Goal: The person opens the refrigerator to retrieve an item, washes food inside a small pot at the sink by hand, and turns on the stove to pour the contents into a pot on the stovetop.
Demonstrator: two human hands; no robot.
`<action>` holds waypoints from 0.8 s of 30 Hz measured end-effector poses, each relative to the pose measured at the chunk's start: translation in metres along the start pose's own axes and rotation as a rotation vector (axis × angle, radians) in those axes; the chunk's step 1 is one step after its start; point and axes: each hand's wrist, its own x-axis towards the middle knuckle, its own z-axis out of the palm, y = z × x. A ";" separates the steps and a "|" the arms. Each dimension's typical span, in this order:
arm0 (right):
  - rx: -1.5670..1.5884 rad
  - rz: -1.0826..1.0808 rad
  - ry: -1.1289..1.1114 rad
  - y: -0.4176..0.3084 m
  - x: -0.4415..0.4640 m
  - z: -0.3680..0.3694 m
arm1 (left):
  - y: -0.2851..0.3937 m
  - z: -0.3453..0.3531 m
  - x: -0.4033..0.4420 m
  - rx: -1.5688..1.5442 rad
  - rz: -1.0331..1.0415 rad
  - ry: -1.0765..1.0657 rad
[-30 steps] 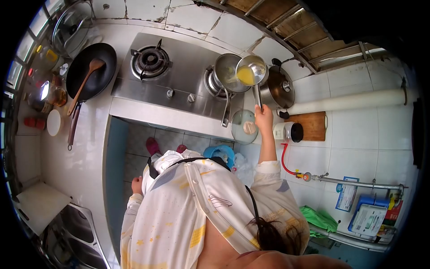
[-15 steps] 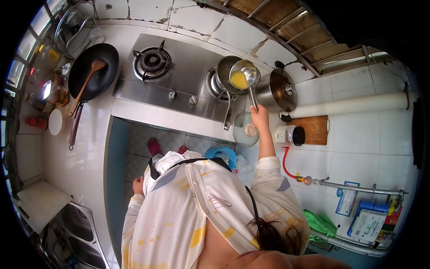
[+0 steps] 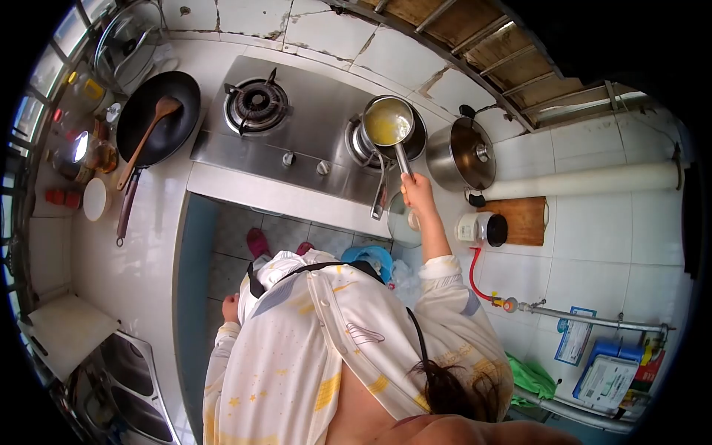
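Note:
My right hand (image 3: 419, 192) grips the handle of a round steel ladle (image 3: 389, 122). Shiny yellow liquid covers the ladle's inside. The ladle is over a steel pot (image 3: 420, 133) on the right burner and hides much of it; I cannot tell whether the two touch. That pot's handle (image 3: 379, 194) points towards me past the stove edge. Low by my side, my left hand (image 3: 231, 306) hangs with its fingers curled and nothing visible in them.
A lidded pot (image 3: 463, 157) stands right of the stove, near a jar (image 3: 480, 228) and a wooden board (image 3: 521, 221). A glass lid (image 3: 404, 225) lies at the counter edge. At left, a black wok (image 3: 150, 130) holds a wooden spatula (image 3: 154, 126). The left burner (image 3: 256, 105) is bare.
My right hand has moved the ladle left and slightly towards the wall, across the pot. The yellow liquid, pooled at one side before, now spreads over the ladle's inside. My left hand stays put.

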 end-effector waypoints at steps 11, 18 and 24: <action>1.082 0.222 -0.438 0.013 -0.009 -0.029 | 0.014 -0.006 0.002 0.016 0.045 0.035; 0.589 0.006 -0.086 -0.007 -0.050 -0.032 | 0.022 -0.008 -0.002 0.013 0.060 0.032; 0.310 -0.098 0.128 -0.012 -0.046 -0.032 | 0.024 -0.008 0.001 0.047 0.059 0.000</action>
